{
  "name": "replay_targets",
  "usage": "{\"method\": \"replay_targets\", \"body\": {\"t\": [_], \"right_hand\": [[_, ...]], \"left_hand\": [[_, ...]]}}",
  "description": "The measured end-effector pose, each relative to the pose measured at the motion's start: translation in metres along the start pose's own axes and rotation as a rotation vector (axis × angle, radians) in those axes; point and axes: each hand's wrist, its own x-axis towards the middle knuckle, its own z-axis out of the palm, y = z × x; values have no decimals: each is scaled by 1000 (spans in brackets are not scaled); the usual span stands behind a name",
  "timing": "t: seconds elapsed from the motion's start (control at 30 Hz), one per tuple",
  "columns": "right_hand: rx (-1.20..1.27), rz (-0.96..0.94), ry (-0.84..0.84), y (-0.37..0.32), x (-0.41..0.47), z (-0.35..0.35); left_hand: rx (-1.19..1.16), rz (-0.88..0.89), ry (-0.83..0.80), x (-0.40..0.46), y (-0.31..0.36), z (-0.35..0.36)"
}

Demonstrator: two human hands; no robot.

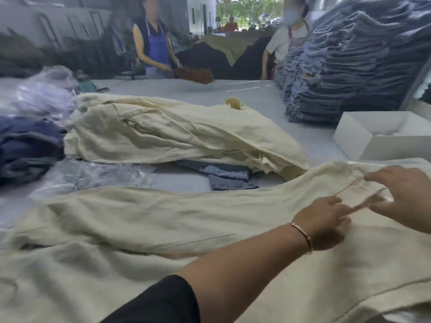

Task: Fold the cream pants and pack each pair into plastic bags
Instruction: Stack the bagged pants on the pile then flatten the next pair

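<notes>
A pair of cream pants (144,220) lies spread across the table in front of me, legs running left. My left hand (326,222), with a bracelet on the wrist, reaches over to the waistband end at the right and pinches a thin cream strip there. Just right of it, my right hand (403,197) rests on the waistband with its fingers stretched out; both hands are blurred. Behind lies a heap of more cream pants (177,131). Clear plastic bags lie flat on the table (102,176) and in a pile (42,94) at the far left.
Folded blue jeans (229,176) peek out under the cream heap. Dark blue garments (28,145) sit at the left, a white box (349,138) at the right, and a tall stack of denim (349,66) behind it. Two people stand across the table.
</notes>
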Motion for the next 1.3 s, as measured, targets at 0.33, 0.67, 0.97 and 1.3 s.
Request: {"method": "replay_targets", "body": {"t": [0.33, 0.67, 0.97, 1.3], "right_hand": [[-159, -444, -84, -184, 30, 4], [10, -655, -216, -428, 47, 82], [357, -508, -239, -616, 90, 142], [374, -346, -325, -649, 91, 156]], "left_hand": [[443, -499, 16, -169, -144, -147], [561, -1158, 415, -392, -259, -327], [315, -1255, 476, -454, -373, -413], [-225, -1207, 688, -408, -416, -453]]}}
